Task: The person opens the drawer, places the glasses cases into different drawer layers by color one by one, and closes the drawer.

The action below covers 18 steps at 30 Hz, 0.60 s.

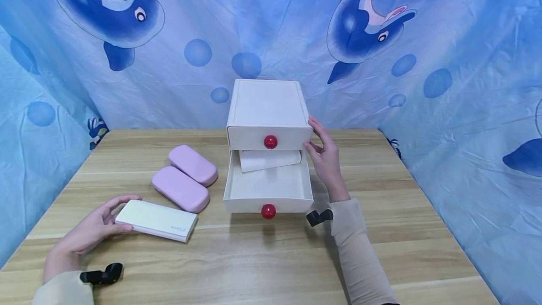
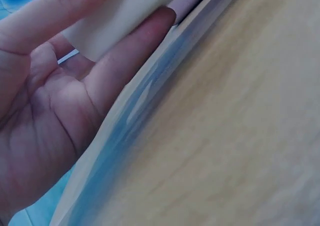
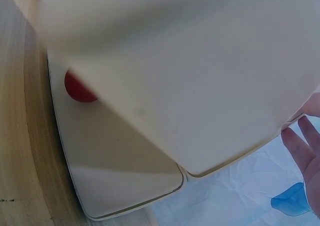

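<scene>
My left hand [image 1: 94, 226] holds a slim white rectangular case [image 1: 156, 220] by its left end, thumb on the near side and fingers behind. Small lettering marks the case's right end. In the left wrist view, thumb and fingers grip the pale case [image 2: 122, 23] from both sides. A white two-drawer box [image 1: 268, 105] stands at the back centre, its lower drawer [image 1: 267, 187] pulled out. Inside that drawer lies another white case [image 1: 271, 160], partly hidden under the upper drawer. My right hand [image 1: 326, 161] touches the box's right side near the front corner, fingers spread.
Two light purple cases [image 1: 181, 189] lie side by side, left of the drawer box and just beyond the held case. Each drawer front has a red round knob [image 1: 270, 142]. Blue dolphin-print curtains [image 1: 271, 22] hang behind and beside the wooden table [image 1: 271, 267].
</scene>
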{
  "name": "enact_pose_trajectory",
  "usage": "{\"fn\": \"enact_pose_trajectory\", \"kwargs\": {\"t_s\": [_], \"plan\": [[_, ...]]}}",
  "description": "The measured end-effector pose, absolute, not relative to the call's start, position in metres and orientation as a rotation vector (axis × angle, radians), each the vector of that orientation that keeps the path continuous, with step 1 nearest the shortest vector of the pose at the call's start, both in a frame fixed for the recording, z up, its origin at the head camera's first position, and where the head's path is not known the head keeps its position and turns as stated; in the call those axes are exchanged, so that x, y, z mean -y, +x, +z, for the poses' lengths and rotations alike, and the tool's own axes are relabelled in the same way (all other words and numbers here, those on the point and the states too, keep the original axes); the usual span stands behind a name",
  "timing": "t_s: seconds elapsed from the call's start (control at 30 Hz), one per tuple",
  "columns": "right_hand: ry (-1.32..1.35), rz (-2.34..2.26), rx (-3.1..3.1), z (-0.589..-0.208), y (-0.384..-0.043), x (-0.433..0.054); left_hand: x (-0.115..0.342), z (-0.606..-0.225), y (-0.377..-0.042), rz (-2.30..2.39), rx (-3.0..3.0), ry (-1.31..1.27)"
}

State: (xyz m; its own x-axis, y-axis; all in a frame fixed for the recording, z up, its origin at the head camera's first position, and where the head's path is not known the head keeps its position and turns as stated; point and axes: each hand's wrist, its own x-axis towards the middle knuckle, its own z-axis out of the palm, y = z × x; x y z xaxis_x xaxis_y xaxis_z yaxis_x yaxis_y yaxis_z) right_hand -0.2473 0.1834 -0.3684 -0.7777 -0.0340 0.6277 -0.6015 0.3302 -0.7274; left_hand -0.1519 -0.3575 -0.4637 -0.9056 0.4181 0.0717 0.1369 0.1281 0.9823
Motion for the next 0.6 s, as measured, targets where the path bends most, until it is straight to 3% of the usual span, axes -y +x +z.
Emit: {"fn": "enact_pose_trajectory", "kwargs": {"t_s": [0.6], "plan": [[0.555, 1.492, 2.073, -0.368, -0.248, -0.182, 0.352, -0.442, -0.151, 2.005, -2.043, 0.712]]}}
